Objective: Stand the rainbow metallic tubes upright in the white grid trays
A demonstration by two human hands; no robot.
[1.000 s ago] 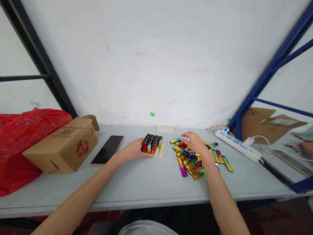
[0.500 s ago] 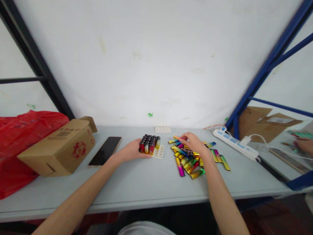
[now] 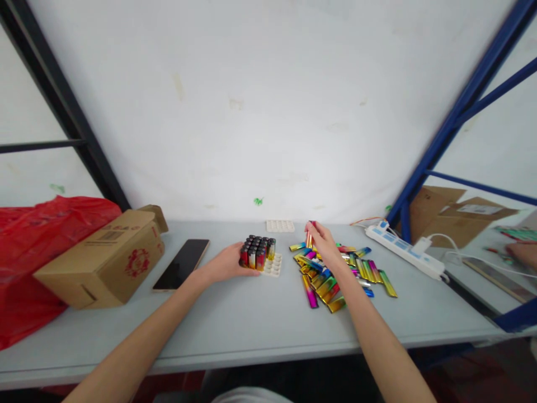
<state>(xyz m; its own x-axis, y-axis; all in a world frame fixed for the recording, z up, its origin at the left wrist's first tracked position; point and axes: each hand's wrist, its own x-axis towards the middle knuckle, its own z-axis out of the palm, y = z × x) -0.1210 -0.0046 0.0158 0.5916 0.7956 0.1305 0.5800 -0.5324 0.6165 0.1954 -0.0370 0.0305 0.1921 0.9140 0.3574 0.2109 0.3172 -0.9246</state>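
Observation:
A white tray (image 3: 274,267) on the grey table (image 3: 251,319) holds several upright iridescent lighters (image 3: 257,251) with black tops. My left hand (image 3: 225,263) rests against the tray's left side, fingers on the standing lighters. To the right lies a loose pile of shiny multicoloured lighters (image 3: 331,274). My right hand (image 3: 324,239) is raised just above the far edge of that pile and pinches one red-gold lighter (image 3: 310,234) held upright.
A second white tray (image 3: 280,225) lies at the back by the wall. A black phone (image 3: 182,264), a cardboard box (image 3: 104,258) and a red plastic bag (image 3: 29,246) are on the left. A white power strip (image 3: 405,249) lies on the right beside blue shelf posts.
My right hand has gone from lying flat on the loose pile to lifting one lighter upright above it. My left hand has stayed at the tray.

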